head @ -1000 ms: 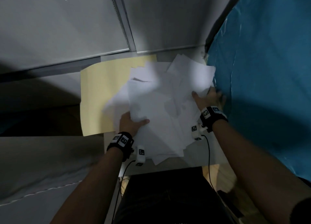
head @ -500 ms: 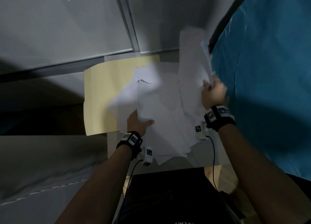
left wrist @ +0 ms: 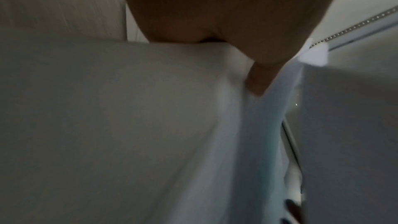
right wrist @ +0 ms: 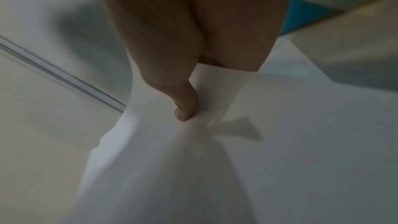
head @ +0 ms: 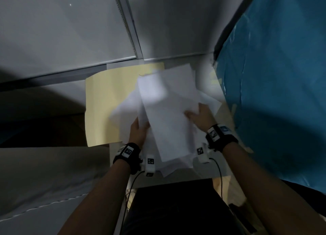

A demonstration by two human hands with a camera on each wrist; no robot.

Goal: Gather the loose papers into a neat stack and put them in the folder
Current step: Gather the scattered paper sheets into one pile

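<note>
The left hand (head: 139, 129) gripped the white loose paper sheets (head: 165, 115) at their 8 o'clock edge; the right hand (head: 201, 114) pinched the 3 o'clock edge. The fanned sheets ran 12 to 6, overlapping the open pale-yellow card folder (head: 105, 104), which lay at 10 o'clock, nearer the left hand.

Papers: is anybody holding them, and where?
Yes. The left hand grips the white papers at their left edge, and the right hand pinches them at the right edge, thumb on top.
</note>
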